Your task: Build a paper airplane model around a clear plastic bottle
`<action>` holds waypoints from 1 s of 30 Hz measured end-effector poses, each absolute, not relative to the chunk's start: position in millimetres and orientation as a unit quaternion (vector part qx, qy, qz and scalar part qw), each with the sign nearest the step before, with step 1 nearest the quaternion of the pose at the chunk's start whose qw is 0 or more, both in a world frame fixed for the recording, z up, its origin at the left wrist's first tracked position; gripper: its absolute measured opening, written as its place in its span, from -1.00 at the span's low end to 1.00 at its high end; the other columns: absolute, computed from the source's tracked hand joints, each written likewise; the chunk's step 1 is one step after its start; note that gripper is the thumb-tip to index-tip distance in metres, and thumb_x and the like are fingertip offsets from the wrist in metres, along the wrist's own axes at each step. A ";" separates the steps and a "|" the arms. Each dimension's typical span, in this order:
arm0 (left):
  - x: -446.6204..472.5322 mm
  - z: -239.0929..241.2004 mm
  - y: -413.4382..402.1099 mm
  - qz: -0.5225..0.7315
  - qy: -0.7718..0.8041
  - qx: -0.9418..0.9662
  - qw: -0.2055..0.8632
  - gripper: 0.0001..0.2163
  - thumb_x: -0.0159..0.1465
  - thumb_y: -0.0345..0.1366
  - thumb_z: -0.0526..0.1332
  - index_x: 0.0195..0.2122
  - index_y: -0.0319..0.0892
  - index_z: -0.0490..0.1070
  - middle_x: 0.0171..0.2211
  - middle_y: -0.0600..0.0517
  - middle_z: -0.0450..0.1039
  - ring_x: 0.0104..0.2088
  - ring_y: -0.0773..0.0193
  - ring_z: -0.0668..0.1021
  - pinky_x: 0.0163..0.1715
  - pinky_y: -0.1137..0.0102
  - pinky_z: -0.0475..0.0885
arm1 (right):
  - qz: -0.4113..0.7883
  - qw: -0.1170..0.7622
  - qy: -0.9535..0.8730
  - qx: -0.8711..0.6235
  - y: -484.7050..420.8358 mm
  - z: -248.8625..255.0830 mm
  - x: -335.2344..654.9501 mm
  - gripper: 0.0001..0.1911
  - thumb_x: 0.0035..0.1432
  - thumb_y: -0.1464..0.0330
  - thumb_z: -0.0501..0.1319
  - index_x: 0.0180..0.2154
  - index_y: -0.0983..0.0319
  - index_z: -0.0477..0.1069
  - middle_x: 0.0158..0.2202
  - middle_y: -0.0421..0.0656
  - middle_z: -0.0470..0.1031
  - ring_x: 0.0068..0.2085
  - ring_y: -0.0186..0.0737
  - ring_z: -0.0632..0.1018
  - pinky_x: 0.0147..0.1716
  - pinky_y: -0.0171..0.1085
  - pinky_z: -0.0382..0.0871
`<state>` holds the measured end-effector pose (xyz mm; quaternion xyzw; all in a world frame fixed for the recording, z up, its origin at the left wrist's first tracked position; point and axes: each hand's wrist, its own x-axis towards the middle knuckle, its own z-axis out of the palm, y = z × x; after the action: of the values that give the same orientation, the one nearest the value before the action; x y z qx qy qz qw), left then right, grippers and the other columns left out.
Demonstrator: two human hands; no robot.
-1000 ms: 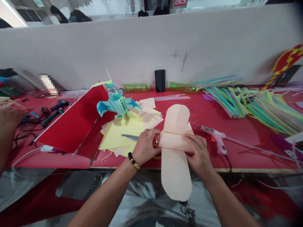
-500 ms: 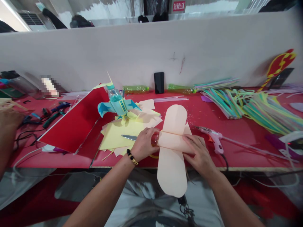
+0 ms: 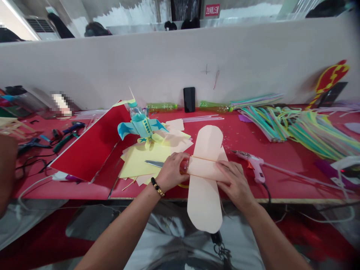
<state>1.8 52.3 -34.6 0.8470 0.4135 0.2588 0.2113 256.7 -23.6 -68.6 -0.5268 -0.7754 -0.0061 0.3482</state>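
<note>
My left hand [image 3: 172,170] is closed round the reddish clear end of a plastic bottle [image 3: 184,165]. Pale peach paper [image 3: 204,168] wraps the bottle's body, and my right hand [image 3: 234,182] presses its fingers and thumb round the wrapped far end. Crosswise under the bottle lies a long peach card wing [image 3: 204,206] with rounded ends; one half points away from me, the other hangs past the table edge. Scissors [image 3: 154,163] stick out from beneath my left hand, their handles mostly hidden.
A blue-and-yellow bottle plane [image 3: 143,125] stands on yellow paper sheets [image 3: 140,161]. To the right lies a pink glue gun [image 3: 255,167], with bundled coloured strips [image 3: 267,122] behind. A red board [image 3: 92,146] leans at left, near a co-worker's arm [image 3: 7,168]. A phone [image 3: 189,99] rests against the partition.
My hands keep the same hold on the wrapped bottle. At far left, the co-worker's hand has moved out of view, leaving part of the arm. The view has shifted slightly.
</note>
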 end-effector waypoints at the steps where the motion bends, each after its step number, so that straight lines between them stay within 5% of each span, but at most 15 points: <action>1: 1.9 -34.6 52.3 0.260 0.413 0.847 0.212 -0.50 -0.08 -0.40 0.36 -0.09 -0.06 0.26 -0.04 0.00 0.40 -0.01 0.05 0.40 -0.01 0.14 0.34 | -0.008 0.349 -0.777 -0.525 -23.4 -69.0 256.6 -0.47 0.14 0.36 0.19 0.17 0.15 0.25 0.03 -0.02 0.38 0.01 0.05 0.36 0.01 0.08 0.30; 7: 2.0 -33.5 53.3 0.254 0.410 0.850 0.210 -0.51 -0.07 -0.38 0.36 -0.09 -0.07 0.27 -0.04 0.00 0.41 -0.02 0.05 0.41 -0.02 0.16 0.34 | -0.012 0.342 -0.778 -0.527 -24.7 -68.8 256.5 -0.45 0.12 0.40 0.22 0.16 0.19 0.24 0.04 -0.01 0.36 0.02 0.04 0.34 0.03 0.07 0.28; 12: 0.4 -20.3 61.8 0.249 0.381 0.872 0.181 -0.54 -0.02 -0.27 0.36 -0.08 -0.07 0.28 -0.02 0.00 0.41 -0.02 0.07 0.41 -0.01 0.19 0.33 | 0.040 0.340 -0.774 -0.533 -27.2 -60.0 263.6 -0.33 0.07 0.21 0.29 0.20 0.14 0.18 0.13 0.00 0.30 0.10 0.08 0.31 0.08 0.10 0.23; 19: -1.6 21.3 86.2 0.192 0.267 0.941 0.081 -0.50 0.04 -0.10 0.34 -0.01 -0.14 0.31 0.03 -0.10 0.40 0.03 0.03 0.39 0.06 0.17 0.23 | 0.250 0.443 -0.705 -0.495 -23.6 -48.4 265.0 -0.49 0.01 0.19 0.33 0.01 0.13 0.34 0.20 0.01 0.17 0.22 0.06 0.24 0.12 0.00 0.22; 26: -1.0 46.3 99.3 0.151 0.176 0.973 0.004 -0.55 0.14 -0.23 0.24 0.06 -0.18 0.26 0.07 -0.13 0.38 0.05 0.07 0.39 0.05 0.20 0.22 | 0.443 0.600 -0.489 -0.452 -15.3 -62.6 255.2 -0.71 -0.06 0.29 0.38 -0.25 0.14 0.42 -0.19 -0.13 0.48 -0.11 -0.10 0.51 -0.06 -0.11 0.38; 30: 1.6 48.3 106.9 0.147 0.141 0.979 -0.007 -0.54 0.14 -0.23 0.24 0.07 -0.17 0.26 0.07 -0.15 0.38 0.05 0.06 0.40 0.03 0.19 0.22 | 0.439 0.605 -0.462 -0.477 -2.1 -59.9 242.3 -0.48 -0.13 0.30 0.43 -0.06 0.13 0.41 -0.05 -0.11 0.51 -0.01 -0.04 0.49 -0.01 -0.07 0.37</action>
<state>1.6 106.9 48.3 0.9790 0.1409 0.1472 -0.0067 242.3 -2.1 -59.9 -0.4773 -0.4620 0.4391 0.6049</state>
